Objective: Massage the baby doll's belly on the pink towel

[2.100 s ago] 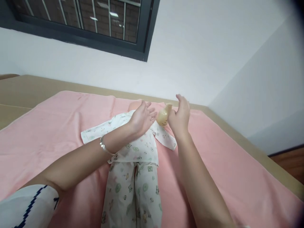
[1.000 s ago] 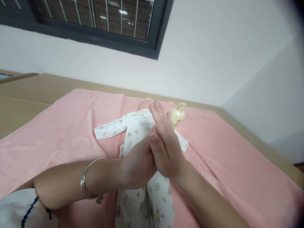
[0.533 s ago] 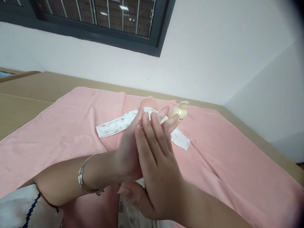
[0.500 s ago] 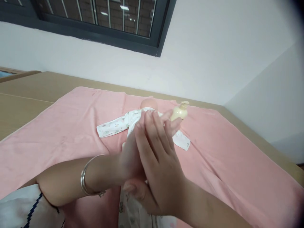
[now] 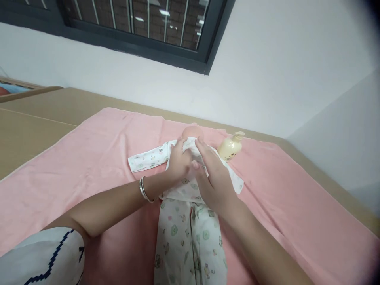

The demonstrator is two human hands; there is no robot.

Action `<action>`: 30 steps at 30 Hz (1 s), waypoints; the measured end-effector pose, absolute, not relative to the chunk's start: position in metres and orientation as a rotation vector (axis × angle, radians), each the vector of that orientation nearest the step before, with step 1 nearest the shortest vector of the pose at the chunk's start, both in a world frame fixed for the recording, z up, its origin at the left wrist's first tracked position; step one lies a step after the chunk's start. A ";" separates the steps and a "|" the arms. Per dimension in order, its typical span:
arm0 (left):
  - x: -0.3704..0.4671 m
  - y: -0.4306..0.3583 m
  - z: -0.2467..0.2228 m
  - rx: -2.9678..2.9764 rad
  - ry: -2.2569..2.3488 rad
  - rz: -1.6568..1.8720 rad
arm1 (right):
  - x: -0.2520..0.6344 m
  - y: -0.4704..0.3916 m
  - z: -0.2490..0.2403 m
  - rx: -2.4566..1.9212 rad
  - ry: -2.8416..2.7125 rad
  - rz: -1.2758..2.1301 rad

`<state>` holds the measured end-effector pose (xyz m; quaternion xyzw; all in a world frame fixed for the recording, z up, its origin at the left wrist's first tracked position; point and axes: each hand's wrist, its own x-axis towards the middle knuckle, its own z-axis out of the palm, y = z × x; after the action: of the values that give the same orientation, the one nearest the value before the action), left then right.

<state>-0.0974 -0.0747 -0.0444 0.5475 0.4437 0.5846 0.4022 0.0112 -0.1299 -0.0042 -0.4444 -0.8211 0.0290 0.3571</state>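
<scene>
My left hand [image 5: 179, 161], with a silver bangle [image 5: 143, 189] on its wrist, is over the chest of a white printed baby top [image 5: 148, 158]. Its fingers are loosely bent, the thumb stands apart, and nothing shows in it. Facing it, my right hand [image 5: 218, 184] is open, fingers stretched out and thumb apart. The palms are turned towards each other with a narrow gap. Beyond the collar lies a round pink shape [image 5: 192, 132] like a doll's head. Matching printed trousers [image 5: 175, 241] extend below the top towards me.
A cream pump bottle [image 5: 230, 148] is by the top's right shoulder. Everything lies on a pink blanket [image 5: 282, 190] spread over a wooden table [image 5: 35, 130]. Behind are a white wall [image 5: 252, 79] and a dark-framed window [image 5: 202, 59].
My hands have come apart from being pressed palm to palm, and sit lower and farther away over the top. More of the trousers and bottle shows. The view has shifted slightly.
</scene>
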 end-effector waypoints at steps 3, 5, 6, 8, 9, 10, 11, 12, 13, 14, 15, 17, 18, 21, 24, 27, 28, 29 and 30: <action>-0.102 -0.044 -0.073 1.579 1.306 1.463 | 0.011 -0.114 -0.019 -1.313 -2.165 0.057; -0.104 -0.037 -0.084 1.651 1.368 1.445 | 0.012 -0.104 -0.029 -1.429 -2.229 0.050; -0.105 -0.036 -0.087 1.668 1.388 1.434 | 0.012 -0.100 -0.034 -1.466 -2.265 0.056; -0.106 -0.036 -0.089 1.699 1.411 1.412 | 0.014 -0.092 -0.043 -1.480 -2.329 0.075; -0.107 -0.037 -0.090 1.721 1.419 1.405 | 0.017 -0.087 -0.046 -1.463 -2.353 0.088; -0.108 -0.037 -0.090 1.741 1.424 1.404 | 0.020 -0.082 -0.049 -1.437 -2.375 0.113; -0.108 -0.037 -0.091 1.758 1.426 1.409 | 0.025 -0.076 -0.051 -1.407 -2.388 0.152; -0.108 -0.037 -0.091 1.770 1.422 1.419 | 0.031 -0.070 -0.053 -1.387 -2.384 0.198; -0.108 -0.037 -0.092 1.776 1.416 1.433 | 0.037 -0.064 -0.055 -1.389 -2.357 0.244; -0.107 -0.037 -0.093 1.776 1.409 1.449 | 0.042 -0.059 -0.056 -1.420 -2.309 0.281; -0.107 -0.037 -0.094 1.774 1.402 1.462 | 0.046 -0.055 -0.057 -1.474 -2.251 0.304; -0.106 -0.037 -0.095 1.761 1.394 1.476 | 0.047 -0.055 -0.058 -1.623 -2.144 0.287; -0.106 -0.038 -0.095 1.752 1.393 1.478 | 0.044 -0.058 -0.058 -1.697 -2.112 0.251; -0.105 -0.039 -0.095 1.720 1.389 1.485 | 0.023 -0.078 -0.054 -1.775 -2.174 0.096; -0.106 -0.040 -0.095 1.678 1.382 1.481 | 0.008 -0.093 -0.049 -1.645 -2.366 0.036; -0.105 -0.039 -0.095 1.680 1.374 1.490 | 0.016 -0.083 -0.050 -1.564 -2.386 0.110; -0.105 -0.039 -0.095 1.695 1.373 1.498 | 0.023 -0.077 -0.051 -1.558 -2.349 0.145; -0.105 -0.038 -0.095 1.712 1.373 1.504 | 0.030 -0.070 -0.053 -1.560 -2.303 0.178; -0.104 -0.037 -0.096 1.727 1.374 1.508 | 0.036 -0.064 -0.055 -1.573 -2.252 0.198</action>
<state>-0.1045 -0.0375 -0.0957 0.6286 0.4998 0.5489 0.2321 0.0355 -0.0640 -0.0550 -0.5604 -0.8024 0.0705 0.1926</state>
